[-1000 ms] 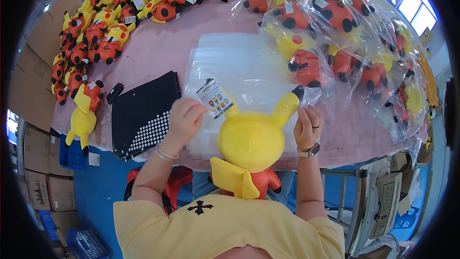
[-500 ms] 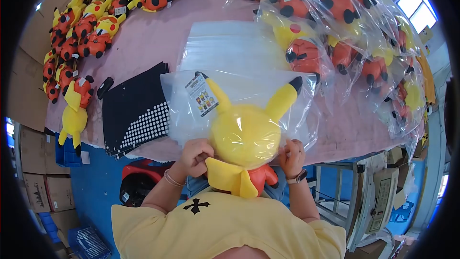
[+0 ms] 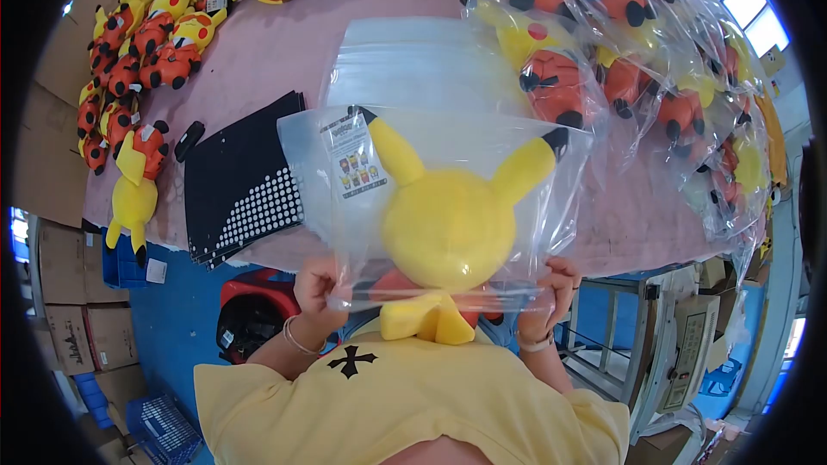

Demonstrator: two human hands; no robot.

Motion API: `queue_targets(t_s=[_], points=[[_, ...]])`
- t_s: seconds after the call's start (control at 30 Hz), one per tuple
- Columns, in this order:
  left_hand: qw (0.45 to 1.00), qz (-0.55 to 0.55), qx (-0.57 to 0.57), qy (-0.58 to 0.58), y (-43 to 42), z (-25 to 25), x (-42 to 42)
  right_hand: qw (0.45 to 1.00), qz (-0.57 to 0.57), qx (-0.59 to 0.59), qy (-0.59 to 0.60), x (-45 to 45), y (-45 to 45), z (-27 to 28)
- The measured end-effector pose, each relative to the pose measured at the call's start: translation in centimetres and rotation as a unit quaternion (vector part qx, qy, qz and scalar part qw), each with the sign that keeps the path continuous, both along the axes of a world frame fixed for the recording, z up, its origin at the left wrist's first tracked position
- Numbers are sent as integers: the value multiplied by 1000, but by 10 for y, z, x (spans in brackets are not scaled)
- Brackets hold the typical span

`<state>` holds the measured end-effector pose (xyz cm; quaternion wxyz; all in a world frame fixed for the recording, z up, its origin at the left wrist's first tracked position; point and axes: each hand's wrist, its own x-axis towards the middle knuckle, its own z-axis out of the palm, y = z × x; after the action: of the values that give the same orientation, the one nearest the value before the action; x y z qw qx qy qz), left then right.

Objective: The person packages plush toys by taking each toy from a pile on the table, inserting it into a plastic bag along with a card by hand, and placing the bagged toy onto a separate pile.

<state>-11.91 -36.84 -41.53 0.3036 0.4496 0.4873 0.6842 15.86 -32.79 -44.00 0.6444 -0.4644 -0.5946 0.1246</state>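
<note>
Yellow plush (image 3: 448,228) partly inside clear bag (image 3: 465,142), face hidden (back shows); left grip (image 3: 320,291), right grip (image 3: 548,297) pinching bag edge.

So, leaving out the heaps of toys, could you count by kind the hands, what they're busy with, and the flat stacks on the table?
Hands: 2, left hand and right hand
Toy: 1
Bag around it: 1
Tag in the bag: 1
Stacks: 2, black stack and clear stack
Total: 7

Plush (image 3: 448,224) partly in bag (image 3: 564,198), bag stack (image 3: 413,60) behind on tbl (image 3: 258,56), loose plushes (image 3: 172,60) L, bagged plushes (image 3: 624,84) R
</note>
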Motion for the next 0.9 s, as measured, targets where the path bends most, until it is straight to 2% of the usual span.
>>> queue_targets(t_s=[0.17, 0.27, 0.33, 0.37, 0.4, 0.47, 0.53, 0.63, 0.67, 0.8, 0.83, 0.9], points=[[998, -37, -39, 31, -12, 16, -6, 990, 47, -120, 63, -4, -22, 6], [994, -65, 46, 76, -8, 7, -12, 994, 99, -28, -32, -2, -13, 7], [970, -112, 141, 163, 3, 7, -16, 991, 117, 1, -64, 2, -13, 0], [939, -149, 204, 233, 8, 9, -16, 990, 103, -9, -101, 5, -16, -12], [940, -148, 202, 232, 6, 0, -16, 986, 88, -19, -138, 9, -20, -27], [891, -39, 153, 426, 3, -34, -14, 975, 58, -39, -212, 13, -25, -45], [897, -21, 119, 425, 3, -56, -12, 978, 23, -56, -198, 9, -21, -46], [908, 36, 23, 416, 6, -73, -8, 979, -88, -102, -154, -3, -8, -46], [909, 38, 23, 415, 9, -74, -6, 979, -86, -100, -155, -6, -6, -47], [969, 143, -23, 200, 21, -70, 2, 984, -22, -157, 86, -19, 1, -55], [969, 145, -22, 200, 21, -69, 1, 984, -20, -156, 85, -18, 0, -54], [988, 93, -115, -45, 20, -63, -4, 978, -2, -177, 113, -10, -5, -53]])
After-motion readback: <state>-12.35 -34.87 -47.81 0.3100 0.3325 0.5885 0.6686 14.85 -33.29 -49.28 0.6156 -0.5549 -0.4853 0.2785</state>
